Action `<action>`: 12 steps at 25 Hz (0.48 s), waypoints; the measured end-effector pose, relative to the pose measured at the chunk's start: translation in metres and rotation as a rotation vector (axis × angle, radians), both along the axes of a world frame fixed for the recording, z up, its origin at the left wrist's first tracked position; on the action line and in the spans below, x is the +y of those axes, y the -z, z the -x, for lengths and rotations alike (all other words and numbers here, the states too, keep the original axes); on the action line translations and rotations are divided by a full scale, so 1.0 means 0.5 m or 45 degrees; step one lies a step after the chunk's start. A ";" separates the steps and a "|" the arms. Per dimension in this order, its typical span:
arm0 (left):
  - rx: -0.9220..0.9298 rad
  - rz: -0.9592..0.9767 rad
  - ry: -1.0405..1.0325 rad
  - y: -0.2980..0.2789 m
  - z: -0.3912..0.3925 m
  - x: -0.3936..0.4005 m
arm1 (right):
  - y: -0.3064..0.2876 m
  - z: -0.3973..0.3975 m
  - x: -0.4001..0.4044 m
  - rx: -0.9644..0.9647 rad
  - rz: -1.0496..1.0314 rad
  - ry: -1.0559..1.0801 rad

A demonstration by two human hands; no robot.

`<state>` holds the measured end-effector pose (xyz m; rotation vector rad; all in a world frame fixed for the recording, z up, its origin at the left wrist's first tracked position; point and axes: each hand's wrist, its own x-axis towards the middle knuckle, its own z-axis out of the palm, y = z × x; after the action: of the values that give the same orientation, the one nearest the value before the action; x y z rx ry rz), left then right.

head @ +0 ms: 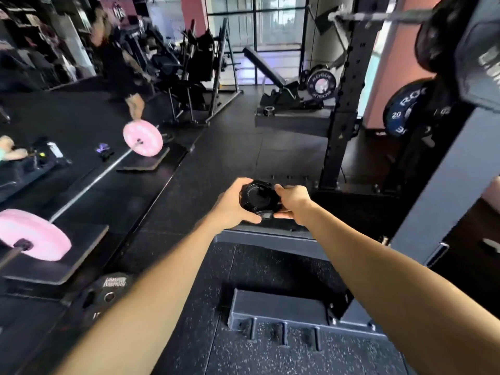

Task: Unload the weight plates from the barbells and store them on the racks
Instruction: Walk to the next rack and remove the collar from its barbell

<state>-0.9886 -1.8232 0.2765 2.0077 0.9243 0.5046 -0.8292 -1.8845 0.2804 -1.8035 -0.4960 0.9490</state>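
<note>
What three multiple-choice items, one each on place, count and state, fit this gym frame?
1. Where does the barbell with round pink weight plates lie?
A. On the black rubber floor to the left
B. On the rack's hooks
C. Across the bench

2. How many pink plates are visible on that barbell?
A. One
B. Two
C. Four

3. What are the hands doing?
A. Both hang idle
B. Both hold a small black round collar-like object
C. Only one holds something

Answers: 1 A, its bar runs along the floor; 2 B, one plate at each end; 3 B, left hand and right hand grip it from either side.
</note>
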 end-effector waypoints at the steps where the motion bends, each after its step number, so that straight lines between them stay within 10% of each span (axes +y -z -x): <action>1: 0.022 0.017 -0.015 0.031 -0.019 0.021 | 0.036 -0.020 0.028 -0.034 0.049 0.003; 12: 0.299 0.244 -0.005 0.301 -0.148 0.185 | 0.307 -0.132 0.181 0.029 0.321 -0.035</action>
<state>-0.9146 -1.7307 0.1261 1.9159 1.0755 0.1756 -0.7631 -1.7942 0.1266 -2.0123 -0.4017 1.0889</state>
